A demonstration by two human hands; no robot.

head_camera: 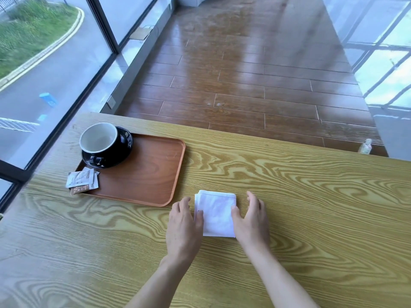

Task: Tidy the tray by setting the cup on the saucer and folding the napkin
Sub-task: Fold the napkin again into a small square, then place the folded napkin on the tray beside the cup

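A white napkin (216, 213) lies folded into a rough square on the wooden table, just right of the tray's near corner. My left hand (183, 223) rests flat at the napkin's left edge, with the thumb on the paper. On the right edge sits my right hand (251, 218), fingers spread and touching it. Neither hand grips the napkin. The brown tray (146, 174) lies to the left. At its far left corner a black cup (100, 141) with a white inside stands on a black saucer (124, 150).
Several sugar packets (82, 180) lie on the tray's near left corner, hanging over its rim. The table (289, 196) ends at a window on the left. Beyond its far edge are a wooden floor and a small bottle (364, 146).
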